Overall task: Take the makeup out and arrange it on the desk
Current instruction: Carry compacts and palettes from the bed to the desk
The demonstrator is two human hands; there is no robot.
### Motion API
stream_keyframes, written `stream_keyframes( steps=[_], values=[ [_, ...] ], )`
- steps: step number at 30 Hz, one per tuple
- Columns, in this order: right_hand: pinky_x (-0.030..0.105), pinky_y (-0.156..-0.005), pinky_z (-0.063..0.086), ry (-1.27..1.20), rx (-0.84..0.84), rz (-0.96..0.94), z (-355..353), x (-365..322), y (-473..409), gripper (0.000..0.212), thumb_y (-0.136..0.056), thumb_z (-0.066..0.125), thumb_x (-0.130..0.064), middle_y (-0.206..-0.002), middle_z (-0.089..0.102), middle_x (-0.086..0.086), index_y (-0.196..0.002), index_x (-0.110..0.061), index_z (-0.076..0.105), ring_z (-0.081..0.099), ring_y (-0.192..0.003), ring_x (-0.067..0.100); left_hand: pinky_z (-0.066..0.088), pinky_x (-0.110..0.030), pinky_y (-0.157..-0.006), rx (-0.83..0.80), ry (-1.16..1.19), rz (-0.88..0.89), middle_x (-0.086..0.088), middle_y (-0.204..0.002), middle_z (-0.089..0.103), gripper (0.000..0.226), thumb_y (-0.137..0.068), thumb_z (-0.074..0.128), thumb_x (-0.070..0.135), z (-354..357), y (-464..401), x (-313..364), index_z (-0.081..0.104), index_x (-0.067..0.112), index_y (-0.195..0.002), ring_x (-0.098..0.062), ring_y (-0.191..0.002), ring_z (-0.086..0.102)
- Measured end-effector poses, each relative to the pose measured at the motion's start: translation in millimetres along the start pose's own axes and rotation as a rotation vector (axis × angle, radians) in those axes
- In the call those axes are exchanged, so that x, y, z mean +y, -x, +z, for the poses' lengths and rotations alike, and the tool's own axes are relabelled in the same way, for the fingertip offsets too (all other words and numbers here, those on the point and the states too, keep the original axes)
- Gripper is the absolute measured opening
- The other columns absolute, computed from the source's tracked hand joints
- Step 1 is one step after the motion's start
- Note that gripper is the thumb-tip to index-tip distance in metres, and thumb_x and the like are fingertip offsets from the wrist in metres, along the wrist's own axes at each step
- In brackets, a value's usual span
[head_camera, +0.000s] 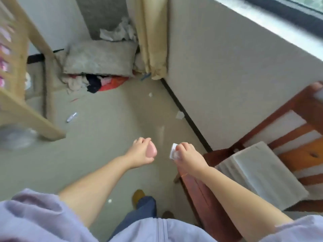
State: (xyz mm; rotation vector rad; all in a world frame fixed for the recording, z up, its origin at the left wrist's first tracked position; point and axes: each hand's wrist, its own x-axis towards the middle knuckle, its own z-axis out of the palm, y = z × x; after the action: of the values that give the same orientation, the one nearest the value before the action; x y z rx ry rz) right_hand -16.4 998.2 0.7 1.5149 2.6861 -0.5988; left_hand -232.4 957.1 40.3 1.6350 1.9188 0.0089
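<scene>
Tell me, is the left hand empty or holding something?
Holding. The left hand has its fingers curled round a pink sponge.

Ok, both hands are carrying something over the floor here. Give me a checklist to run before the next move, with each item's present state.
1. Left hand grips the pink item: ok.
2. Right hand grips the small white container: ok.
3. Desk in view for placing: not ok, none can be made out.
4. What the two items are: cannot tell, blurred.
5. Floor ahead free of trip hazards: not ok, scraps and a clothes pile lie there.
6. Wooden chair clear of the right arm: not ok, close beside it.
</scene>
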Motion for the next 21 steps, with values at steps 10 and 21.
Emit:
stream_keyframes(
  steps=[10, 21],
  values=[
    [0.033, -0.094, 0.04, 0.147, -0.182, -0.577, 48, -236, -14, 0.042, -0.088, 0.055, -0.03, -0.123, 0.048, 0.01, -0.124, -0.009, 0.047, 0.044, -0.115, 0.031, 0.038, -0.036, -0.103, 0.312, 0.263, -0.526, -0.006, -0.141, 0.031, 0.08, -0.078, 0.065, 0.036, 25, 226, -193, 0.023, 0.018, -0.144, -0.024, -0.133, 0.028],
    [0.03, -0.097, 0.036, 0.208, -0.38, -1.069, 181, -580, 102, 0.049, -0.089, 0.053, -0.032, -0.135, 0.041, 0.004, -0.133, -0.016, 0.039, 0.037, -0.126, 0.023, 0.044, -0.037, -0.095, 0.503, 0.399, -0.943, -0.003, -0.134, 0.034, 0.071, -0.079, 0.06, 0.033, 90, 522, -380, 0.027, 0.018, -0.139, -0.022, -0.128, 0.032]
  ],
)
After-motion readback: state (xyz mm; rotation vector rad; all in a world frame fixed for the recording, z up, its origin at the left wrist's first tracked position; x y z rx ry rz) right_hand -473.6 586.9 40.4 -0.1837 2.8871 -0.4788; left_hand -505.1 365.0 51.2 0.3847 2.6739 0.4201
